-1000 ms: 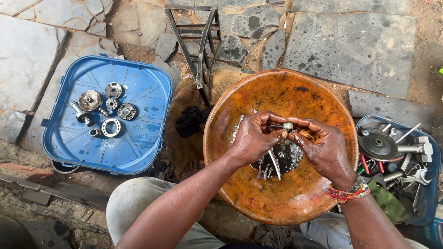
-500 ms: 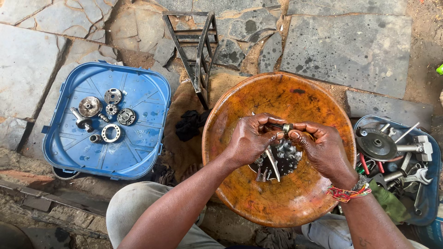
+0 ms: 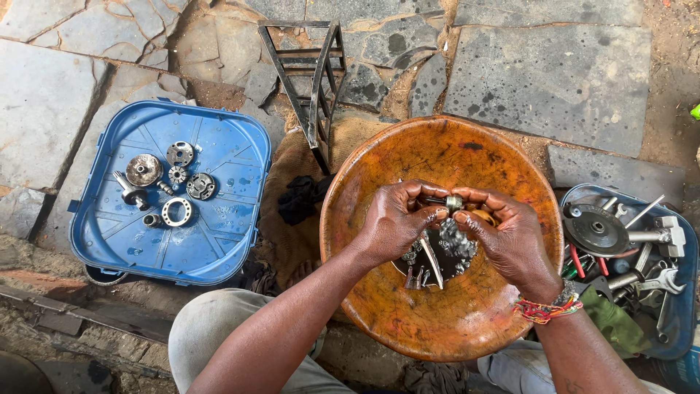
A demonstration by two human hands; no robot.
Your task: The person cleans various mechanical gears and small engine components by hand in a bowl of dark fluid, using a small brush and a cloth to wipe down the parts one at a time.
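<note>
Over the middle of a large orange-brown basin [image 3: 437,321], both my hands pinch a small metal pin with a ring on it [image 3: 451,201]. My left hand [image 3: 397,222] grips its left end; a thin metal blade sticks down from that fist. My right hand [image 3: 507,237] closes on the right end. Dark liquid and several small metal parts [image 3: 445,255] lie in the basin's bottom under my hands.
A blue plastic lid [image 3: 219,241] at the left holds several cleaned round metal parts [image 3: 168,182]. A blue tray [image 3: 685,292] at the right holds spanners, a disc and other tools. A metal stand [image 3: 313,80] and dark cloth [image 3: 299,197] lie beyond the basin on stone paving.
My hands have stayed over the basin, turning the small pin slightly between the fingers. The view has shifted a little.
</note>
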